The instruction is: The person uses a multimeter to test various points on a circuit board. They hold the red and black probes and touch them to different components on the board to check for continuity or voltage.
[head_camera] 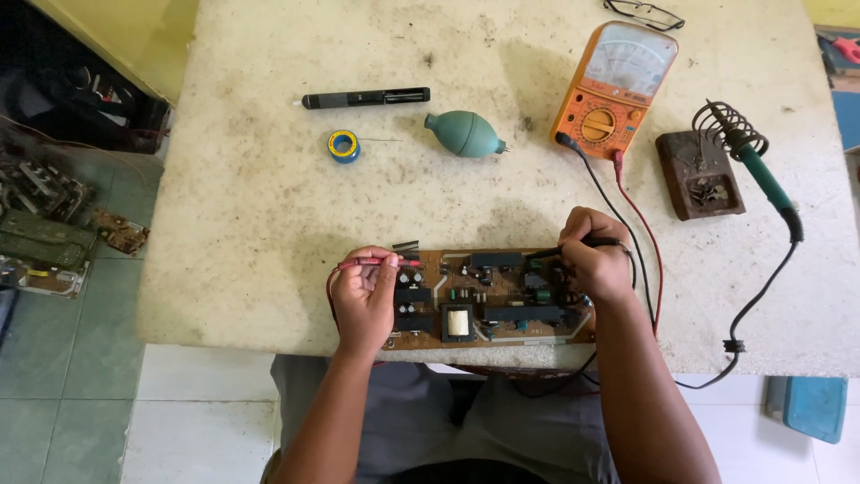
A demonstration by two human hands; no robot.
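Circuit board [491,298] flat at the table's [269,206] near edge, between both hands. Left hand [365,300] pinched shut on red probe [381,263]; right hand [593,266] closed around black probe [582,244]. Probably light, stiff, fragile on top; best held by bare edges, clear of components. Probes slim, pen-like.

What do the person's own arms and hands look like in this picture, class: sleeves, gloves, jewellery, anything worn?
Both forearms are bare, with no sleeves in view. The left hand and right hand wear no gloves, and no rings, watch or bracelet can be seen. Grey clothing shows below the table edge, between the arms.
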